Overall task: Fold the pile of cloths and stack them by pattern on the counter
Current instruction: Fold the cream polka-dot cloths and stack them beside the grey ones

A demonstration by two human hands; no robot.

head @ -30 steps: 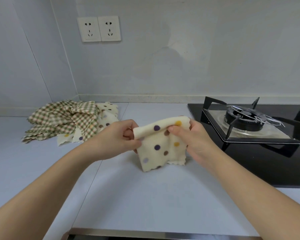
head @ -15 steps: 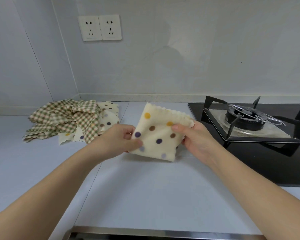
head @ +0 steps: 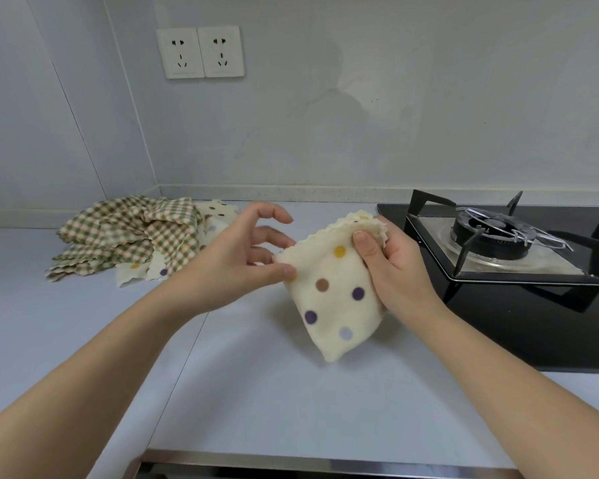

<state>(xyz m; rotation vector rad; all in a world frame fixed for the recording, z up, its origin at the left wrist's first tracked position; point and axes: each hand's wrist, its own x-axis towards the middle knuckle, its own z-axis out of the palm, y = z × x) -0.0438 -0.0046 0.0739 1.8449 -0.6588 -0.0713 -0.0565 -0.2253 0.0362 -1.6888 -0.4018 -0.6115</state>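
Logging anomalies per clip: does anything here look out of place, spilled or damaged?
Nothing stands out. The heap of cloths at the back left is just not yet folded; the right hand grips the spotted cloth.

No legible text, label, brand or number on the wall sockets point(head: 200, 52), dotted cloth point(head: 332, 299), checked cloths point(head: 128, 233) or stove point(head: 491, 235).
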